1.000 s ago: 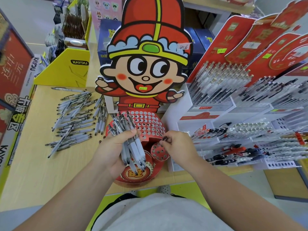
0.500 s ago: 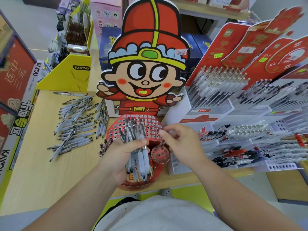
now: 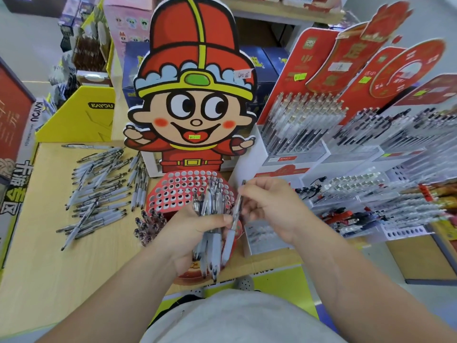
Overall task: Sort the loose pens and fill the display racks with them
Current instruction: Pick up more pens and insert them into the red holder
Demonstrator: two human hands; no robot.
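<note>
The left hand grips a bundle of pens; the right hand pinches one pen above the red perforated rack.

Red rack w/ white-ringed holes; grey-white pens; yellow box.

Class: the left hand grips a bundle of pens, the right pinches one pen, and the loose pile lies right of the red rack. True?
Not quite: the head view shows the loose pile lying left of the red rack. The rest holds.
</note>
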